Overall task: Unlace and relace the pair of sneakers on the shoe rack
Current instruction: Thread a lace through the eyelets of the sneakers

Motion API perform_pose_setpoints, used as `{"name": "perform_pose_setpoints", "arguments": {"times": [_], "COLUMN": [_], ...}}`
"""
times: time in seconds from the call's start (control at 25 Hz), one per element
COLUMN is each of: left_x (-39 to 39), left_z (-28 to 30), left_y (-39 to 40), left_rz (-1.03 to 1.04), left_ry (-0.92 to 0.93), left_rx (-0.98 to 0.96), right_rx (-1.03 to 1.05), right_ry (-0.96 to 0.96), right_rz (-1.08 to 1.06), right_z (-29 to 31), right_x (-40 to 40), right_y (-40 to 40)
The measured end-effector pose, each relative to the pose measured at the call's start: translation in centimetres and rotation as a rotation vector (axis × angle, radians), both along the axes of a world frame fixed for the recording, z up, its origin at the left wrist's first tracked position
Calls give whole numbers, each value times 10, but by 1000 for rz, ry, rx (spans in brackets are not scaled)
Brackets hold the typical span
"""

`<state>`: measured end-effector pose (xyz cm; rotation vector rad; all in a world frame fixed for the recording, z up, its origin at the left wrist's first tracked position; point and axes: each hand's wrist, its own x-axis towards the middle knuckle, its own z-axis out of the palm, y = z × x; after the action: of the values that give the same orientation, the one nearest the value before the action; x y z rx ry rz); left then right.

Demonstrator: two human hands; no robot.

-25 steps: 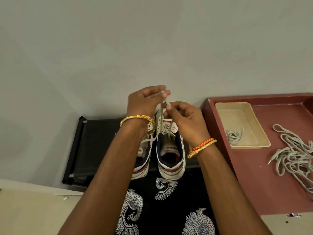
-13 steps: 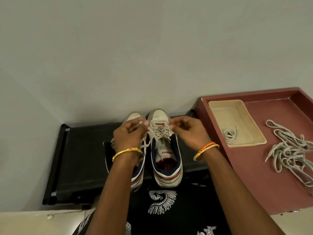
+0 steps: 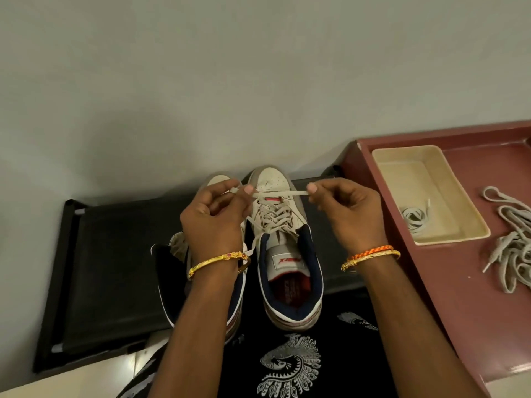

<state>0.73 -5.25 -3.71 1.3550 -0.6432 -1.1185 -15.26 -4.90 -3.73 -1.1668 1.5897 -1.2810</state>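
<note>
Two white sneakers with navy collars stand side by side on a black shoe rack (image 3: 115, 254), toes toward the wall. The right sneaker (image 3: 287, 254) is laced up its front. The left sneaker (image 3: 175, 254) is mostly hidden under my left arm. A beige lace (image 3: 280, 193) runs taut across above the right sneaker's toe. My left hand (image 3: 215, 216) pinches one end of it and my right hand (image 3: 344, 208) pinches the other.
A maroon tray (image 3: 459, 311) sits to the right of the rack. In it are a cream plastic tray (image 3: 471, 222) with a coiled lace (image 3: 413, 219) and a loose pile of beige laces (image 3: 514, 248). Black patterned fabric (image 3: 290, 366) lies below the sneakers. A grey wall is behind.
My hands came down from holding the lace ends together above the shoe. They have pulled apart sideways, and the lace is stretched level between them.
</note>
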Motion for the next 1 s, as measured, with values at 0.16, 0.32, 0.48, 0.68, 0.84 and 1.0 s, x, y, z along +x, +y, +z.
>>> {"name": "perform_pose_setpoints", "arguments": {"times": [0.16,0.32,0.48,0.68,0.84,1.0], "left_x": [5,9,0,-12,-10,-13], "left_z": [-2,-6,-8,-16,-10,-10], "left_y": [-5,-8,-10,-7,-4,0], "left_rz": [124,177,-120,-444,-361,-404], "left_ry": [-9,-373,-969,-805,-787,-861], "left_rx": [41,144,9,-140,-138,-14], "right_rx": [-4,-8,27,16,103,443], "right_ry": [-11,-73,-95,-182,-15,133], "right_rz": [-19,-34,225,209,109,348], "right_z": [-12,-16,-13,-11,-13,-1], "right_x": [8,11,13,16,16,0], "right_y": [-9,-17,-22,-19,-15,-8]}}
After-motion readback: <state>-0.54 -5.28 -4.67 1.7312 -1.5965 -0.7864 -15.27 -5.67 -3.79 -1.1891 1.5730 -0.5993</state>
